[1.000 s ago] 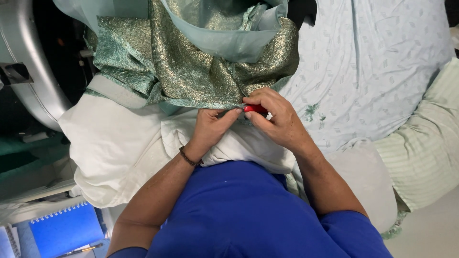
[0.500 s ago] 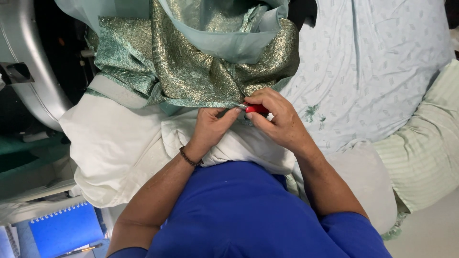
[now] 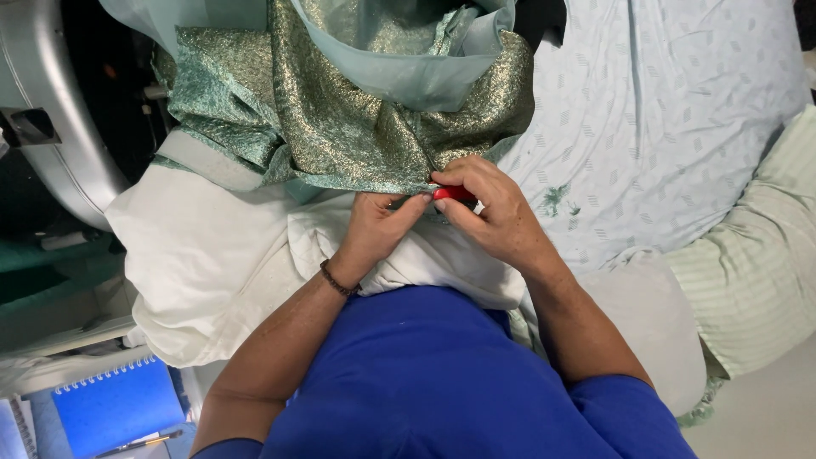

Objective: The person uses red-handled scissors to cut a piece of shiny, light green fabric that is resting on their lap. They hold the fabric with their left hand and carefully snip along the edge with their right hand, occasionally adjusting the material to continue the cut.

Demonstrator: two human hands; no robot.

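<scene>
A shiny green and gold fabric (image 3: 340,119) lies bunched over white cloth (image 3: 212,255) on my lap. My left hand (image 3: 378,225) pinches the lower edge of the green fabric. My right hand (image 3: 493,212) grips a small red tool (image 3: 453,194) against that same edge, right next to the left fingertips. The tool's tip is hidden by my fingers. A sheer pale green layer (image 3: 408,68) hangs over the top of the fabric. A dark bead bracelet sits on my left wrist.
A pale blue patterned sheet (image 3: 663,127) spreads to the right, with a green striped cushion (image 3: 748,272) beside it. At the left stands a curved grey machine part (image 3: 51,127). A blue spiral notebook (image 3: 115,408) with a pen lies at the lower left.
</scene>
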